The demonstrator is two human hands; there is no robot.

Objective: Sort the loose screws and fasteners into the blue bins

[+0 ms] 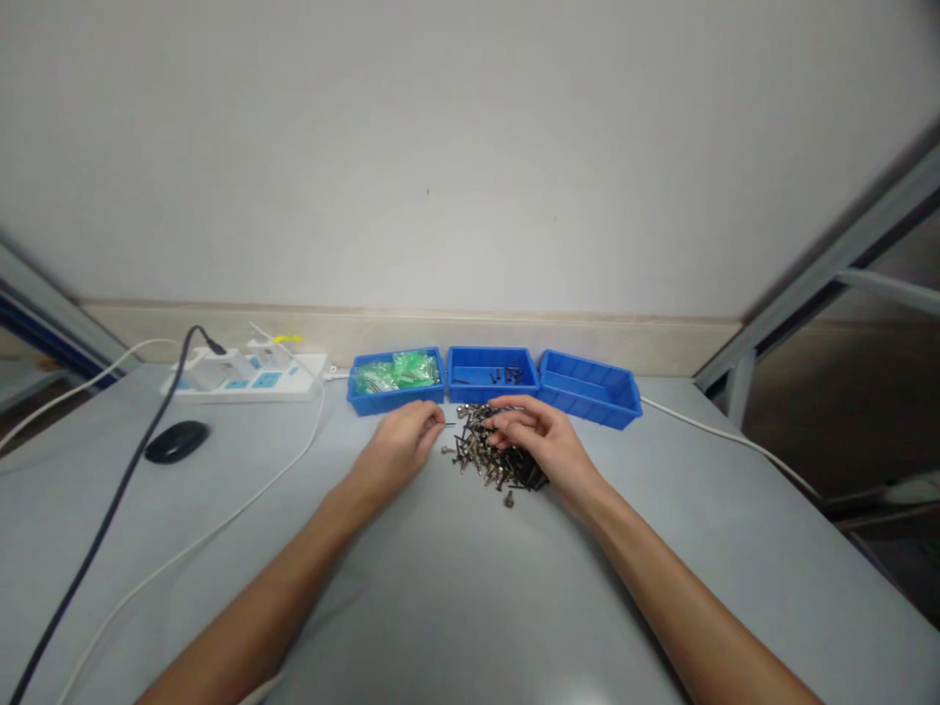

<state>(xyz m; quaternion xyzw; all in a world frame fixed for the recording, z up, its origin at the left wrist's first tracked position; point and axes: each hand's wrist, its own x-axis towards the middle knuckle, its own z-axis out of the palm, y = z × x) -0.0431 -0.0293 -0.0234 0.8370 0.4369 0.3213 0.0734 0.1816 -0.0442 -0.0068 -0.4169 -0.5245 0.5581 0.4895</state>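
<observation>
A loose pile of mixed screws point(481, 455), some black and some brassy or silver, lies on the grey table. My left hand point(400, 438) is at the pile's left side, thumb and fingers pinched on a thin dark screw point(450, 424) that points right. Over the pile's right part is my right hand point(547, 436), its thumb and fingertips curled together; what they hold, if anything, is too small to make out. Behind the pile stands the middle blue bin point(492, 395), with several dark screws on its floor.
The left blue bin point(397, 401) holds clear and green plastic packets point(400, 372). A third blue bin point(591, 387) stands at an angle on the right. At left are a power strip point(294, 390), a black mouse point(176, 442) and cables point(121, 490). A wall backs the table.
</observation>
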